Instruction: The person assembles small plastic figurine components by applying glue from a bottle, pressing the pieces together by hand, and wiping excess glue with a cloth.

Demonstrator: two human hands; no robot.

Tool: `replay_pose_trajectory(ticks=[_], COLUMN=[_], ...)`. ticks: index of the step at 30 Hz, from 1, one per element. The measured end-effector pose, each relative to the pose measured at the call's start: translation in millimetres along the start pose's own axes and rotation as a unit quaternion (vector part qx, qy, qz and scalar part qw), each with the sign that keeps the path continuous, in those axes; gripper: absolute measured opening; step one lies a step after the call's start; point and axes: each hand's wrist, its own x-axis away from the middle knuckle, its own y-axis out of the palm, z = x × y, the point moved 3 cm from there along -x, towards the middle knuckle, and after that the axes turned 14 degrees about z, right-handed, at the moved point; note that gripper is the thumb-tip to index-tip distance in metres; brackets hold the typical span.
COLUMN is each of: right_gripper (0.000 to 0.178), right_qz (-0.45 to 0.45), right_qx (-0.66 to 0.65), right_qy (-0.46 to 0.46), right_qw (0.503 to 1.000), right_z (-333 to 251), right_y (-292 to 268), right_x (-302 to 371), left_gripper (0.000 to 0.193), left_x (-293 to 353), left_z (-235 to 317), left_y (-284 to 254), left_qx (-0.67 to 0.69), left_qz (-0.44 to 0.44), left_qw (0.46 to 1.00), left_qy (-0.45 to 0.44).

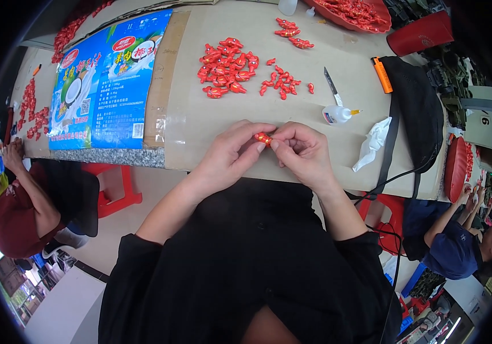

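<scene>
Between the fingertips of both hands, just above the table's near edge, is a small red figurine piece [263, 139] with gold marks. My left hand [235, 148] pinches it from the left with thumb and forefinger. From the other side my right hand [303, 150] closes thumb and finger on its right end; the fingers hide part of it. Beyond the hands lies a pile of larger red pieces [227, 67]. A looser group of smaller red pieces [280, 81] is to its right. Several more red pieces [293, 33] lie farther back.
Right of my hands are a small glue bottle [335, 114], a knife [332, 83], a crumpled white tissue [372, 143], an orange lighter [381, 75] and a black bag [412, 109]. A red tray [366, 23] stands behind. Blue printed cardboard [108, 80] lies left. Co-workers sit on both sides.
</scene>
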Motion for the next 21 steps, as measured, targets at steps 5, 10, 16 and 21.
replay_pose_trajectory(ticks=[5, 10, 16, 21], right_gripper=[0.007, 0.01, 0.012, 0.013], right_qz=[0.065, 0.123, 0.124, 0.209], right_qx=[-0.015, 0.007, 0.065, 0.067], right_qy=[-0.004, -0.172, -0.224, -0.249], right_qw=[0.998, 0.977, 0.964, 0.943], right_z=[-8, -21, -26, -25], right_y=[4, -2, -16, -46], right_x=[6, 21, 26, 29], left_gripper=[0.027, 0.02, 0.016, 0.016], left_x=[0, -58, -147, -141], left_z=[-1, 29, 24, 31], left_y=[-2, -3, 23, -3], left_qx=[0.096, -0.177, -0.36, -0.298], left_qz=[0.036, 0.087, 0.106, 0.146], left_qw=[0.991, 0.966, 0.885, 0.897], left_qy=[-0.088, 0.168, 0.276, 0.293])
